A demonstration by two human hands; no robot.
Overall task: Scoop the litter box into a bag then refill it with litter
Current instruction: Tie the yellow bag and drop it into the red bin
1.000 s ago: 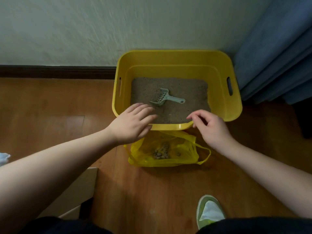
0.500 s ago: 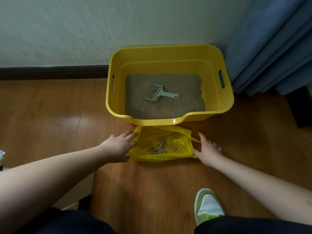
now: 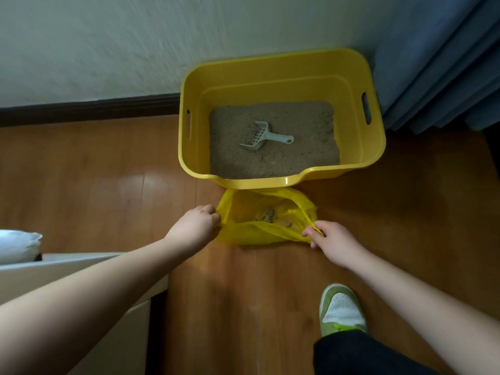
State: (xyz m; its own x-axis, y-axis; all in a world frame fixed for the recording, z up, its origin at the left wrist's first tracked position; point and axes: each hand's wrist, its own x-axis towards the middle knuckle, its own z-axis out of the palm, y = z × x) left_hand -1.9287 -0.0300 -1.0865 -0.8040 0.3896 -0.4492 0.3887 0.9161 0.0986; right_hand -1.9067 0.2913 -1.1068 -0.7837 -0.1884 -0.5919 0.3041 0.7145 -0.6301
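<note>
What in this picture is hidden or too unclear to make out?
All in the head view:
- Left hand: its fingertips are tucked behind the yellow bag edge, so the exact grip is hidden.
- Clumps in the bag: too small and veiled by plastic to count.
- Litter depth in the yellow box: not visible from above.
- White object: cut off by the left edge.
- Scoop slots: too small to tell whether they are clogged.

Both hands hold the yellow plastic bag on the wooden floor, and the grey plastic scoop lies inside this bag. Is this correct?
Not quite. The head view shows the grey plastic scoop lying on the litter in the yellow plastic litter box, not in the bag. The left hand and right hand do hold the yellow plastic bag.
</note>
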